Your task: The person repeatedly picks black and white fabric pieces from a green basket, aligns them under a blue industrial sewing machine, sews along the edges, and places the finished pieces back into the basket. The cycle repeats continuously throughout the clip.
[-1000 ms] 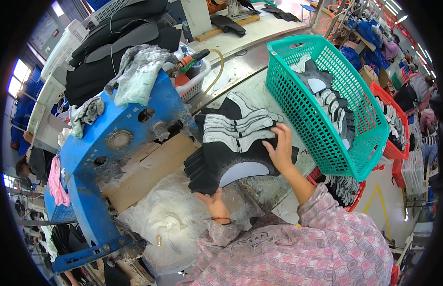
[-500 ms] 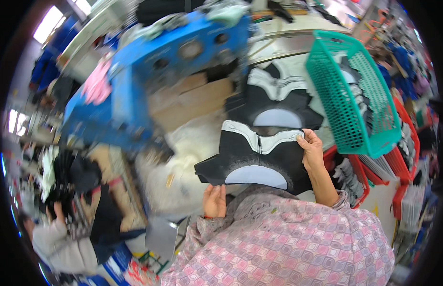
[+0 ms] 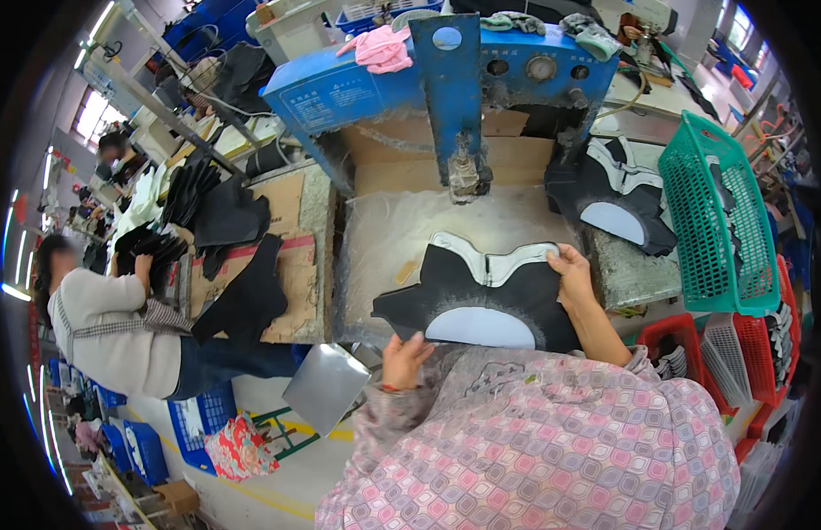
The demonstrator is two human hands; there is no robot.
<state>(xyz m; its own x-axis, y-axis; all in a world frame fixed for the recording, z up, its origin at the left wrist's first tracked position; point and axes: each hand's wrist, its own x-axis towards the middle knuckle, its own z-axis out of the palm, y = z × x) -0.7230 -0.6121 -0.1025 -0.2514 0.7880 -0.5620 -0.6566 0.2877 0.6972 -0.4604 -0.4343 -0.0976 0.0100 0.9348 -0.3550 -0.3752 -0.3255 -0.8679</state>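
My right hand (image 3: 575, 276) pinches the upper right corner of a flat black shoe upper (image 3: 406, 302). White curved trim runs along its top edge, and a pale half-moon patch sits at its lower middle. Below the piece's lower left edge, my left hand (image 3: 404, 360) is palm up with fingers apart; whether a fingertip touches the edge is hard to tell. The upper is over the front of a dusty pale bed (image 3: 375, 238) in a blue machine (image 3: 326, 93). More black uppers (image 3: 565, 190) of the same pattern lie on the ledge to the right.
A metal arm (image 3: 446, 106) with a nozzle-like end hangs above the bed. Right of it stands a green basket (image 3: 719, 221) holding pieces, with red baskets (image 3: 671, 336) below. On the left, black pieces (image 3: 247, 296) lie on a cardboard-topped table (image 3: 295, 309), where another person (image 3: 119, 327) works.
The view has swung left, bringing the machine toward the middle. The upper stays in my right hand, while my left hand's fingers have spread at its lower edge.
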